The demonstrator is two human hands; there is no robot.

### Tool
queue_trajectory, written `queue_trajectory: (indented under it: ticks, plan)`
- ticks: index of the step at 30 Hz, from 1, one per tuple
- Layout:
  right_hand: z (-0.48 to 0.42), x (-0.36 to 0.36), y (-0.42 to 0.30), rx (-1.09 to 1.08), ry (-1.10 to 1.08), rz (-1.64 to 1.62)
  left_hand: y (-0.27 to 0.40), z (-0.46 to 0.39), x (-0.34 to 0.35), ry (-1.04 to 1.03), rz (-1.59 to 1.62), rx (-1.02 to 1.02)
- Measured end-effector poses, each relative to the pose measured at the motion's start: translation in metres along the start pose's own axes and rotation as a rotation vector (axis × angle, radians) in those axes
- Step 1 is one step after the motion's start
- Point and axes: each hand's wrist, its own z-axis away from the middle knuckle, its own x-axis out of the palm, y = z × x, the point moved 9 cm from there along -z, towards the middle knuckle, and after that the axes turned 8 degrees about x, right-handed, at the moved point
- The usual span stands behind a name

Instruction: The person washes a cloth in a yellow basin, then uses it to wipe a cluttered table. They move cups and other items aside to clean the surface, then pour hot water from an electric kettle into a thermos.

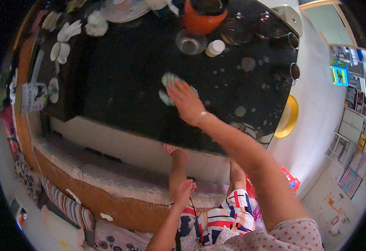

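Observation:
My right hand (186, 102) lies flat over a pale green and white cloth (168, 79) on the glossy black tabletop (123, 84). Parts of the cloth stick out around the fingers, slightly blurred. A bracelet circles that wrist. Low in front of my lap, my left hand (184, 192) hangs by my knee, its fingers loosely curled; whether anything is in them I cannot tell. Beyond the cloth stand a white-capped bottle (216, 48), a clear glass bowl (190, 44) and an orange pot (203, 20). Pale round spots mark the tabletop's right part.
Two dark cups (291, 71) line the right edge, near glass lids (236, 29). A yellow basin (288, 117) sits below that edge. On the left are a white cup (60, 52), crumpled white tissue (96, 23) and a printed container (34, 97). A woven-sided seat (123, 204) runs below the table.

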Motion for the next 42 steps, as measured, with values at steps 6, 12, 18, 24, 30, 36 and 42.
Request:
queue_trajectory:
  ticks: [6,12,18,24,30,36,42]
  plan:
    - [0.052,-0.055,0.093,0.452,0.392,0.073,0.018,0.011,-0.012,0.041,-0.008,0.027]
    - [-0.106,0.04,-0.088,0.16,0.096,-0.174,0.0,0.012,-0.019,0.036,0.046,0.091]
    - [0.074,0.071,-0.135,-0.229,-0.21,0.005,0.017,0.019,-0.063,0.172,0.024,0.131]
    - [0.321,-0.055,0.131,0.711,0.011,0.2,0.04,0.007,-0.035,0.102,-0.022,0.063]
    - [0.094,-0.074,0.115,0.764,0.55,0.211,0.035,0.003,-0.022,0.068,0.009,0.038]
    - [-0.031,0.024,-0.094,0.204,-0.073,-0.419,0.043,-0.001,-0.032,0.121,0.005,0.102]
    - [0.158,0.02,0.008,0.211,-0.18,-0.259,0.061,0.005,-0.032,0.169,-0.14,0.104]
